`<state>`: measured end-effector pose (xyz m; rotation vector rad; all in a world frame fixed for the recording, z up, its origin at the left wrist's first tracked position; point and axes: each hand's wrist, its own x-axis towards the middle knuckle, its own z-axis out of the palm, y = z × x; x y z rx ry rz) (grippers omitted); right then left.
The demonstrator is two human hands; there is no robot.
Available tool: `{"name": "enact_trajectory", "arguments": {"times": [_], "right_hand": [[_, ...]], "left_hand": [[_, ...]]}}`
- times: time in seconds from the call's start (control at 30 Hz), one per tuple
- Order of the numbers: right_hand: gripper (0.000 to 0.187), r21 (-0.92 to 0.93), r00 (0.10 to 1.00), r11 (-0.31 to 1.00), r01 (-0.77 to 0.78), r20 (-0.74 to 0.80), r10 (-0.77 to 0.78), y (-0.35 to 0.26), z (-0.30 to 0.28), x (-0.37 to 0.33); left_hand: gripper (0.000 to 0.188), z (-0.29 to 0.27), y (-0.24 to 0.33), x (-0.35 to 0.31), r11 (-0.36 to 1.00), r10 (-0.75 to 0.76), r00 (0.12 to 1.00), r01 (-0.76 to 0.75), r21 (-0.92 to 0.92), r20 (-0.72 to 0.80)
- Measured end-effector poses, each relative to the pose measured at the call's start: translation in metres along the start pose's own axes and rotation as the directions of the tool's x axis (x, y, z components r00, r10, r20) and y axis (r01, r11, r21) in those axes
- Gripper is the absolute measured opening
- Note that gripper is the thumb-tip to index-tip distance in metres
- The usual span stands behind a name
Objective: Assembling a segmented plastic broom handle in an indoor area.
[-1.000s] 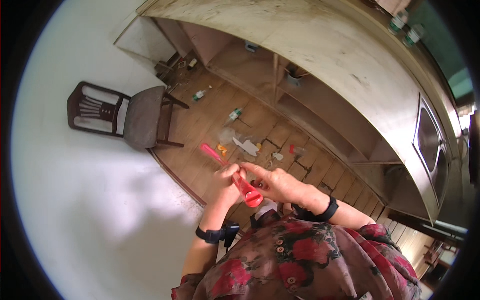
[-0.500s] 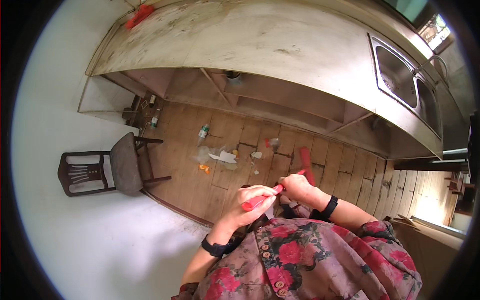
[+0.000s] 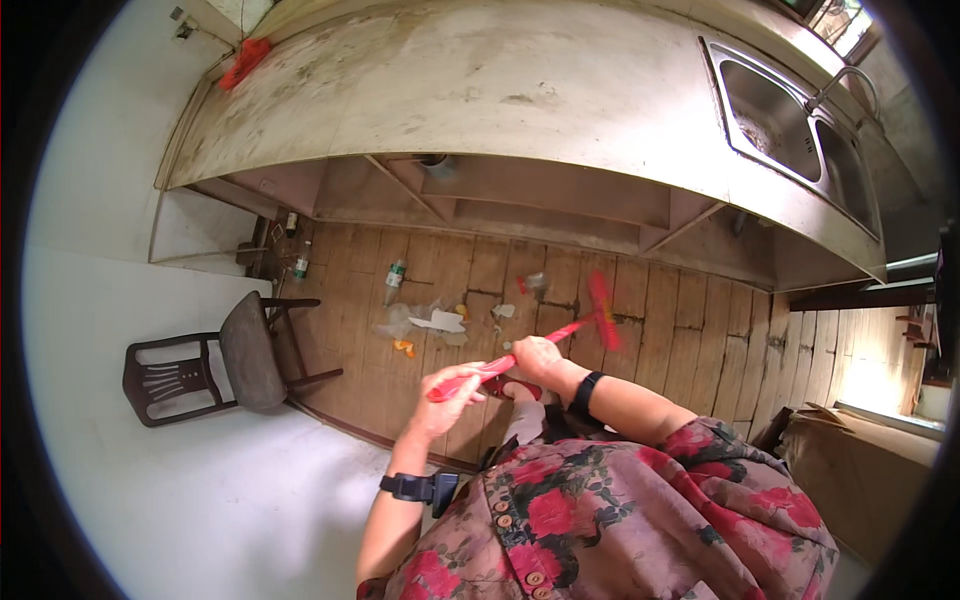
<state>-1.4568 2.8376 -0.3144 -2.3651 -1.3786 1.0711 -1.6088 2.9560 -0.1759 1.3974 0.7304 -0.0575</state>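
Observation:
A red broom [image 3: 603,312] reaches down to the wooden floor [image 3: 690,345], its head slightly blurred. My left hand [image 3: 448,402] is closed round the top end of its handle, and my right hand [image 3: 540,358] grips lower down. Left of the broom head lies scattered litter: a red-lidded clear container [image 3: 533,283], a crumpled pale scrap [image 3: 503,311], a white sheet [image 3: 440,320], a clear plastic bag [image 3: 396,322] and an orange peel-like piece [image 3: 404,348]. Beyond these a clear bottle [image 3: 395,277] with a green label rests on its side.
A long stained counter [image 3: 450,90] with open compartments beneath runs across the far side. Set into its right end is a steel double sink [image 3: 768,115]. At left a dark chair [image 3: 255,350] stands against the white wall. Another bottle [image 3: 302,260] is near the far-left corner.
Both hands have moved left, and the right hand also forward, with the broom. More of the handle now shows below the right hand, and the broom head lies slightly farther left.

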Motion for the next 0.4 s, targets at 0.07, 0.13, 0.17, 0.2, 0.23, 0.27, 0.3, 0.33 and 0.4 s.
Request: {"name": "enact_trajectory", "arguments": {"times": [0.07,0.13,0.17,0.2,0.23,0.27,0.3,0.33,0.4], "right_hand": [[0.017,-0.024,0.998,0.998,0.056,-0.024,-0.057,-0.02,-0.001,0.015],[0.017,-0.025,0.997,0.997,0.079,-0.017,-0.079,-0.042,-0.007,0.03],[0.017,-0.024,0.993,0.993,0.112,-0.03,-0.113,-0.051,-0.011,0.035],[0.017,-0.024,0.993,0.993,0.115,-0.03,-0.116,-0.059,-0.013,0.04],[0.017,-0.018,0.991,0.992,0.125,-0.047,-0.125,-0.066,-0.015,0.044],[0.018,-0.013,0.989,0.991,0.132,-0.065,-0.133,-0.07,-0.017,0.048],[0.019,-0.013,0.986,0.987,0.157,-0.052,-0.158,-0.076,-0.021,0.05],[0.019,-0.015,0.985,0.987,0.162,-0.051,-0.163,-0.08,-0.024,0.051],[0.016,0.039,0.956,0.962,0.271,-0.131,-0.264,-0.086,-0.029,0.051]], "left_hand": [[0.018,-0.014,0.013,-0.007,0.999,0.028,0.998,-0.027,0.023,-0.049],[0.017,-0.025,0.024,-0.013,0.998,0.058,0.993,-0.054,0.044,-0.102],[0.017,-0.03,0.031,-0.015,0.996,0.066,0.987,-0.056,0.071,-0.146],[0.017,-0.032,0.038,-0.018,0.994,0.076,0.979,-0.058,0.098,-0.19],[0.017,-0.033,0.045,-0.02,0.989,0.101,0.974,-0.075,0.128,-0.203],[0.017,-0.032,0.05,-0.022,0.989,0.102,0.974,-0.076,0.129,-0.203],[0.017,-0.032,0.054,-0.025,0.974,0.155,0.967,-0.115,0.195,-0.205],[0.017,-0.031,0.057,-0.027,0.953,0.207,0.958,-0.151,0.261,-0.201],[0.017,-0.029,0.063,-0.032,0.947,0.219,0.947,-0.149,0.284,-0.233]]}}
